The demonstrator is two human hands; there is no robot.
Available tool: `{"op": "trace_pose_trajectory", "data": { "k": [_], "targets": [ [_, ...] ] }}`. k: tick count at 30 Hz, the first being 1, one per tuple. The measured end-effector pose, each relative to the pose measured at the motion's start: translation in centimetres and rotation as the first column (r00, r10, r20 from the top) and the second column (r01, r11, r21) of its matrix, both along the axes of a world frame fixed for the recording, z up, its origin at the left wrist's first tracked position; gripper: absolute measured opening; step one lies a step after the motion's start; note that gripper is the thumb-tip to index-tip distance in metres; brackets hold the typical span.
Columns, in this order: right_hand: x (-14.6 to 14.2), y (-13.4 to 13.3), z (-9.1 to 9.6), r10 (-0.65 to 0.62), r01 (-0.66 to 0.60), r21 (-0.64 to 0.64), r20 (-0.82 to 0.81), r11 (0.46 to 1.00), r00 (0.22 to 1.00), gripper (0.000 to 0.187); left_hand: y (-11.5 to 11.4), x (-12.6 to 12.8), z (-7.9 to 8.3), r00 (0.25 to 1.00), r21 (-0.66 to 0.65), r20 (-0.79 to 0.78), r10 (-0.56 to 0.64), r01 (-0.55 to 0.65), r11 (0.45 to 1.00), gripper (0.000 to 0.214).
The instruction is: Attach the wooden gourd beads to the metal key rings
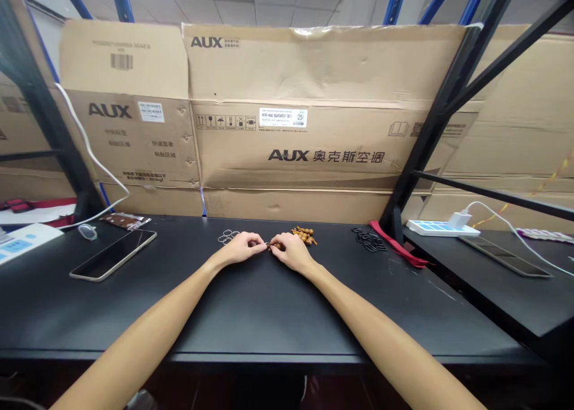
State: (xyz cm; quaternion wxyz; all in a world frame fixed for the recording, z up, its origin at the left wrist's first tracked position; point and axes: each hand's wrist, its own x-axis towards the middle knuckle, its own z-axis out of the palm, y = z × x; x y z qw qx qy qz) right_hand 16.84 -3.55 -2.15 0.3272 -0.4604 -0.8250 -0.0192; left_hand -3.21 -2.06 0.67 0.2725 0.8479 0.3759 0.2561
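Observation:
Both hands meet over the black table [264,314], fingertips close together. My left hand [242,247] is closed in a pinch at what looks like a small metal ring, mostly hidden by the fingers. My right hand [292,251] is closed on a small brown pendant [277,245], only partly visible between the fingers. Just behind my left hand lie several metal rings [226,236]. A pile of brown, bead-like pendants with cords [307,235] sits behind my right hand. Farther right is a heap of black loops [370,241].
Red straps [397,247] lie beside the black rack post. On the left are a phone [114,254], a brown packet [124,220] and a white power strip [29,241]. Cardboard panels [287,177] stand along the back. Another power strip [442,228] and a dark flat device [504,256] are at right.

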Motion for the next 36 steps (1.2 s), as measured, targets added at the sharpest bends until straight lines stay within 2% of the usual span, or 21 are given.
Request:
{"op": "trace_pose_trajectory", "data": {
  "k": [6,13,17,22,27,34,36],
  "targets": [
    [0.0,-0.2,0.2,-0.006,0.006,0.007,-0.005,1.0,1.0,0.009,0.7,0.1,-0.9,0.999,0.098,-0.034,0.04,-0.037,0.995,0.032],
    [0.2,0.3,-0.5,-0.07,0.071,-0.054,0.016,0.996,0.997,0.013,1.1,0.0,-1.2,0.999,0.127,0.017,-0.029,0.027,0.992,0.028],
    [0.2,0.3,-0.6,-0.027,0.03,-0.11,0.026,0.994,0.999,0.011,1.0,0.0,-1.2,0.997,0.137,0.043,-0.064,0.057,0.989,0.028],
    [0.1,0.3,-0.7,-0.006,0.009,-0.116,0.02,0.993,1.0,0.009,1.0,-0.2,-1.2,0.996,0.156,0.014,-0.085,0.082,0.984,0.025],
    [0.0,0.1,-0.4,0.019,-0.019,-0.1,-0.009,0.995,1.0,0.007,0.8,-0.2,-1.2,0.997,0.188,-0.057,-0.057,0.067,0.98,0.025],
    [-0.1,-0.3,-0.1,0.073,-0.074,-0.086,-0.02,0.994,0.997,0.008,0.1,0.7,-1.0,0.999,0.272,-0.052,0.007,0.007,0.962,0.018],
    [-0.1,-0.2,0.0,0.048,-0.048,-0.092,-0.013,0.995,0.999,0.008,0.2,0.7,-1.0,0.998,0.277,-0.056,-0.001,0.017,0.961,0.017]
  ]
}}
